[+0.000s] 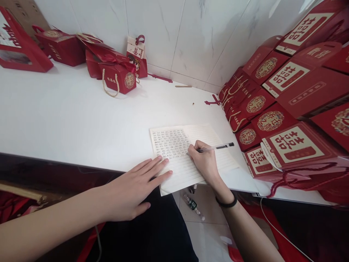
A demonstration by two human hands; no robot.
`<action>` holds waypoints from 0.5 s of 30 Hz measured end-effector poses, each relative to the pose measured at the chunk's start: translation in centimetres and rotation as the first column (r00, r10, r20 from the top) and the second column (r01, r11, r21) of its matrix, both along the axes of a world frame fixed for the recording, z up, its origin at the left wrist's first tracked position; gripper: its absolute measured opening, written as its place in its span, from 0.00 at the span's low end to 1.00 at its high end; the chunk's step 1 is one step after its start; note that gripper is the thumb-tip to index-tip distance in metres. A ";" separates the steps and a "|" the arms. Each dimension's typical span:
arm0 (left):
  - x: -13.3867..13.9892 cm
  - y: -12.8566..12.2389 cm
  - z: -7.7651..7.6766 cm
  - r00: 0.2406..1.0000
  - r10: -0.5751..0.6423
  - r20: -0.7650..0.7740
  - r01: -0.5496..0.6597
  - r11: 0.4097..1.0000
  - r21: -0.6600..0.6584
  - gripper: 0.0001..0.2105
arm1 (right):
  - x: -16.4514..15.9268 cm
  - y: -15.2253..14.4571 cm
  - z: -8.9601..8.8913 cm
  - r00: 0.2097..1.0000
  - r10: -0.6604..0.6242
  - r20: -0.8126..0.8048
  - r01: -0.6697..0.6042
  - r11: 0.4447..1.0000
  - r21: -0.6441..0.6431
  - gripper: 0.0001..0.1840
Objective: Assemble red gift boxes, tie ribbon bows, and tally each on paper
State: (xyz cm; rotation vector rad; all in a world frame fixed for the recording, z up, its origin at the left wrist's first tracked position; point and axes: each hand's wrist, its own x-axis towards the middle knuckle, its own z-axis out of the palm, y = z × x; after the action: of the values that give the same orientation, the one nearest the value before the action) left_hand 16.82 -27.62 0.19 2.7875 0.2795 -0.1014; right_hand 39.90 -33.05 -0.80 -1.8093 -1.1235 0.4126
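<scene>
An open notebook (pixel 180 174) with ruled pages lies at the front edge of the white table, its lower corner jutting past the edge. Rows of small handwriting fill the upper part of its left page; the right page, partly covered by my forearm and hand, shows only lines. My right hand (pixel 203 160) grips a clear pen (pixel 218 147) with a dark cap end, its tip at the end of the lowest written row. Flat with fingers spread, my left hand (pixel 136 187) rests its fingertips on the left page's lower left edge.
Stacked red gift boxes (pixel 297 145) crowd the table's right side. More red boxes (pixel 117 76) stand along the back left, near the tiled wall (pixel 152 29). A thin wooden stick (pixel 183 86) and red ribbon pieces (pixel 214 100) lie at the back. A bottle (pixel 192 204) lies on the floor.
</scene>
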 end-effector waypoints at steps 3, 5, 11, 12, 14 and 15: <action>0.0 0.0 0.1 1.000 -0.004 -0.016 0.004 1.000 -0.001 0.38 | 0.0 0.0 0.0 1.000 0.011 -0.017 -0.011 1.000 0.001 0.16; 0.0 0.0 0.2 1.000 -0.005 -0.031 0.005 1.000 0.001 0.38 | -0.1 -0.1 0.1 1.000 0.011 -0.028 -0.011 1.000 0.006 0.17; 0.1 0.1 0.4 0.999 -0.007 -0.038 0.007 1.000 -0.005 0.38 | -0.2 -0.1 0.4 0.997 -0.049 -0.061 0.053 0.997 0.053 0.17; 0.1 0.1 0.5 0.999 -0.006 -0.032 0.006 1.000 -0.010 0.38 | -0.2 -0.1 0.4 0.997 -0.051 -0.056 0.054 0.997 0.053 0.17; 0.1 0.1 0.5 0.999 -0.004 -0.034 0.004 1.000 -0.017 0.38 | -0.1 -0.1 0.3 0.999 -0.039 -0.033 0.041 0.998 0.045 0.17; 0.1 0.1 0.4 0.999 -0.002 -0.039 0.002 1.000 -0.019 0.38 | -0.1 -0.1 0.3 0.999 -0.036 -0.024 0.037 0.999 0.039 0.17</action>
State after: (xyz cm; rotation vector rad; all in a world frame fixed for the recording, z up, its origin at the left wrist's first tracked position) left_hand 16.90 -27.57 0.63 2.7695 0.2839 -0.1580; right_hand 39.80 -33.15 -0.52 -1.7829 -1.0740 0.3868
